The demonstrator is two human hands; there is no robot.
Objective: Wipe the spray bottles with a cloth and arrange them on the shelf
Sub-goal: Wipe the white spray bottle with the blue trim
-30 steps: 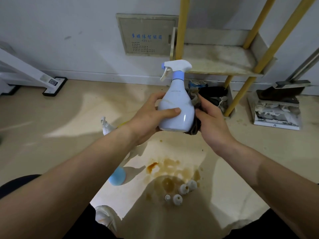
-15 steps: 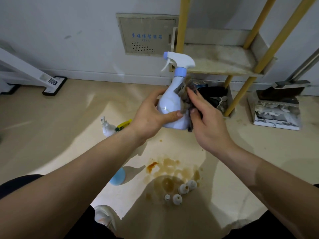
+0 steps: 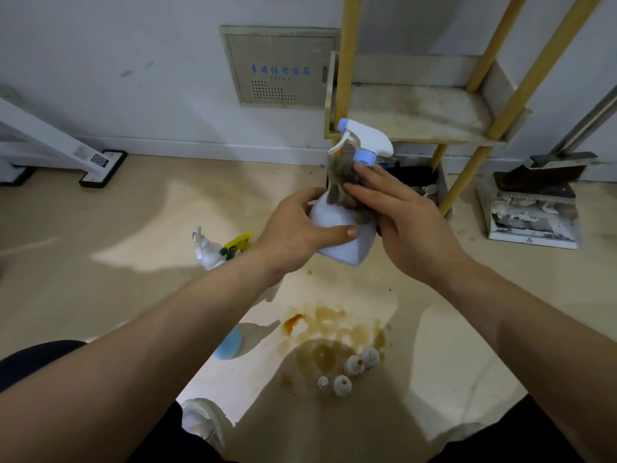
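Left hand (image 3: pixel 293 235) grips the body of a white spray bottle (image 3: pixel 344 242), held in the air over the stained floor (image 3: pixel 334 329), in front of the yellow-framed shelf (image 3: pixel 417 111). Right hand (image 3: pixel 410 222) presses a dark cloth (image 3: pixel 344 185) against the bottle's neck with straight fingers. Two more spray bottles (image 3: pixel 208 250) stand on the floor to the left.
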